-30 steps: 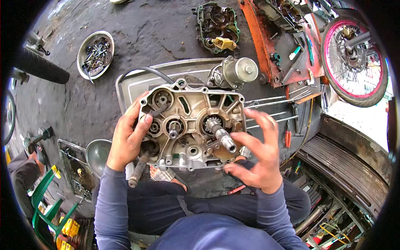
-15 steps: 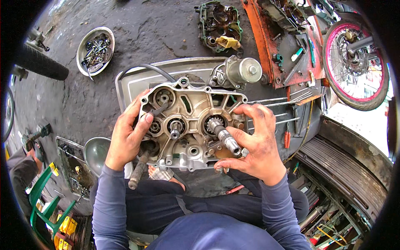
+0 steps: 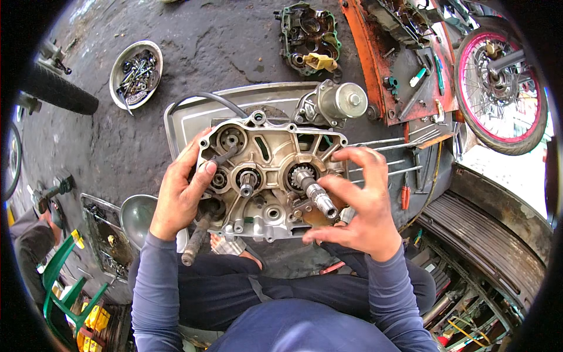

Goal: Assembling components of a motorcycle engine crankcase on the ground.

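Observation:
My left hand grips the left edge of an aluminium engine case, thumb on the dark lever. Two splined shafts stick up from bearings, a short one and a longer one. My right hand is at the case's right side, fingers spread, index finger near the long shaft; whether the fingertips touch is unclear. A rusty splined shaft juts at lower left. Behind the case lie a metal tray with a black hose and a cylindrical metal part.
A bolt bowl, greasy engine part and orange bench with tools sit behind. A pink-rimmed wheel is right; a tyre, green bowl, parts tray, green chair and another person's leg are left.
My right hand moved in to the case's edge and lower plate, then its thumb shifted left with fingers spread. My left hand keeps its grip; the case sits slightly right of its earliest position.

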`<state>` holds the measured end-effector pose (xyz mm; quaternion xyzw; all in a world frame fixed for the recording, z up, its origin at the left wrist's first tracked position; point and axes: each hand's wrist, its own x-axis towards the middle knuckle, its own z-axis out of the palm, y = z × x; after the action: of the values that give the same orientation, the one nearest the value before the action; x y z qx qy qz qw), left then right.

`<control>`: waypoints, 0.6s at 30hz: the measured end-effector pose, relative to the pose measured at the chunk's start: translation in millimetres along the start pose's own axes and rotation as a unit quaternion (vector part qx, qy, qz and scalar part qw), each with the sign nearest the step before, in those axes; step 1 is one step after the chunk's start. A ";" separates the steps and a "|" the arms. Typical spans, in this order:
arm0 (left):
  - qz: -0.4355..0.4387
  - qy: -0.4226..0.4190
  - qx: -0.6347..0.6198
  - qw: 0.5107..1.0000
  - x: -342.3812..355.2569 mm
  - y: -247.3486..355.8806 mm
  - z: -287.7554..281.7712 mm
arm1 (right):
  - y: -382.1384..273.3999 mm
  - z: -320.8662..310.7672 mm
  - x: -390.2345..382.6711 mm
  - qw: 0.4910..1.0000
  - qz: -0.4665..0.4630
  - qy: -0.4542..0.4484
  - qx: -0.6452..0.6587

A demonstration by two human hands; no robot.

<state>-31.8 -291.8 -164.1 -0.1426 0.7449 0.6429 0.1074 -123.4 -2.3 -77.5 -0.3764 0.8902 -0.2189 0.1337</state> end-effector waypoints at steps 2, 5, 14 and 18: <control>0.002 -0.002 -0.006 1.000 0.5 -0.6 0.2 | -4.6 -1.9 1.6 0.986 0.042 0.111 0.115; -0.001 0.001 0.006 1.000 -1.6 0.0 0.0 | -1.3 9.0 7.3 0.961 0.116 0.210 0.137; -0.001 -0.005 -0.003 1.000 2.7 -0.6 1.6 | 18.1 25.0 47.7 0.964 0.260 0.048 -0.039; 0.015 0.001 0.015 1.000 1.8 0.1 0.8 | 17.9 26.3 48.6 0.966 0.253 0.046 -0.039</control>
<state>-33.5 -291.2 -164.7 -0.1306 0.7566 0.6331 0.0987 -156.8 -34.2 -112.7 -0.1332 0.9695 -0.1606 0.1285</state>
